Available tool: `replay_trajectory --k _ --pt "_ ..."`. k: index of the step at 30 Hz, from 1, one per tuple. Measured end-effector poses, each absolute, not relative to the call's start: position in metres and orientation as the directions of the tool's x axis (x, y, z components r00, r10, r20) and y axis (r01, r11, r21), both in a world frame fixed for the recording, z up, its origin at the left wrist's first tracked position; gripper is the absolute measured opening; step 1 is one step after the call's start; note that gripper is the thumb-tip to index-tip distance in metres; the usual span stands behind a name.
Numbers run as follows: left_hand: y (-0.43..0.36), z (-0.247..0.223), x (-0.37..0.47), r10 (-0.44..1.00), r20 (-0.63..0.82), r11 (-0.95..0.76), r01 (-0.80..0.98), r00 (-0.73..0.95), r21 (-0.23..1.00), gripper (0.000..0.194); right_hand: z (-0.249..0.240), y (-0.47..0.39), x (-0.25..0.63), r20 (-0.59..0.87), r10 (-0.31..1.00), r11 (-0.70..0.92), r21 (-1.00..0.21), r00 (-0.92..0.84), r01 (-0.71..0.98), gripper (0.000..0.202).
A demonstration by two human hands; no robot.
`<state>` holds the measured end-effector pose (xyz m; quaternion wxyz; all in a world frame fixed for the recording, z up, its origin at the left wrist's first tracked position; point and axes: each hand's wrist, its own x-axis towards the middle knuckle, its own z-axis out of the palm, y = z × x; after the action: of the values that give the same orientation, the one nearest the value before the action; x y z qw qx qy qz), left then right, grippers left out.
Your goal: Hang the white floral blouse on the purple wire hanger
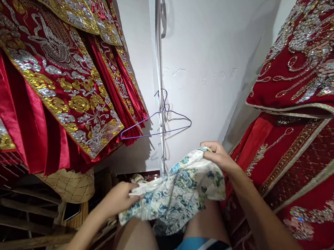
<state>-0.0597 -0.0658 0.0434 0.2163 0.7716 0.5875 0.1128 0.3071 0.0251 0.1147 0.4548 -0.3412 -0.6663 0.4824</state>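
Note:
A white cloth garment (pixel 176 191) with a blue and green floral print is stretched between my two hands above my legs. My left hand (pixel 125 197) is closed on its left edge. At the upper right corner, my right hand (pixel 215 154) grips the garment with fingers folded over the edge. The cloth sags in the middle, and its exact kind is hard to make out. Beyond it, a thin purple hanger (pixel 156 133) hangs bare from the white metal rail (pixel 159 78) against the wall.
Red costumes embroidered in gold and silver (pixel 79 99) hang at the left. Beaded red dresses (pixel 297 123) hang close on the right. At lower left are a wooden chair (pixel 20 221) and a phone (pixel 72 211). Pale clogs (pixel 138 178) lie on the floor by the wall.

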Motion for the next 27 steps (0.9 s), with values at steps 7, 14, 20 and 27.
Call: replay_trajectory --k 7,14,20,27 --pt "-0.001 0.123 -0.104 0.964 0.222 -0.215 0.918 0.146 0.332 0.030 0.094 0.123 0.262 0.423 0.783 0.603 -0.696 -0.456 0.390 0.062" --pt "0.016 0.127 -0.111 0.969 0.240 0.018 0.990 -0.052 0.142 0.033 0.076 0.152 0.228 0.424 0.773 0.610 -0.701 -0.472 0.369 0.027" --pt "-0.002 0.127 -0.099 0.950 0.295 0.038 0.974 -0.104 0.222 0.048 0.082 0.114 0.262 0.468 0.791 0.611 -0.641 -0.395 0.464 0.028" --pt "0.000 0.142 -0.077 0.882 0.460 -0.043 0.953 -0.105 0.300 0.049 0.108 0.082 0.279 0.424 0.815 0.579 -0.595 -0.395 0.557 0.027"
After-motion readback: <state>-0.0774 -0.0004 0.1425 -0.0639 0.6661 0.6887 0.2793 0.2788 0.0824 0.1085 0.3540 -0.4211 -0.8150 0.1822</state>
